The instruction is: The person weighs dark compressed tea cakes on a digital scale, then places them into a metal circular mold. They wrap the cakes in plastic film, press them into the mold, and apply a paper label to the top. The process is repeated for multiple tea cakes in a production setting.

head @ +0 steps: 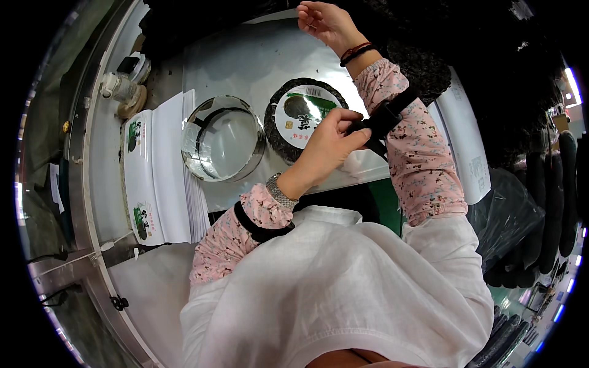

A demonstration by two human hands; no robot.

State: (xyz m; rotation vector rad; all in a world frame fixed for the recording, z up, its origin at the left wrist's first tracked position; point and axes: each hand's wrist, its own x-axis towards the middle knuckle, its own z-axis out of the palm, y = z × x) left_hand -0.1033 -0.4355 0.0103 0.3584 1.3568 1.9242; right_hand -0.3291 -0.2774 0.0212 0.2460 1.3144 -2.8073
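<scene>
My left hand, with a metal watch at the wrist, pinches the loose end of a black strap. The strap wraps the floral sleeve cover on my right forearm. Raised at the far side, my right hand has loosely curled fingers and holds nothing. Below my left hand lies a round dark cake of dried seaweed with a round printed label on top; the hand partly covers it. Left of the cake stands a round metal ring mould.
A stack of printed paper sheets lies on the left of the metal worktop. Beyond it stand small bottles. Dark seaweed is heaped at the back and right, beside a white printed bag. Long dark packed rolls stand farther right.
</scene>
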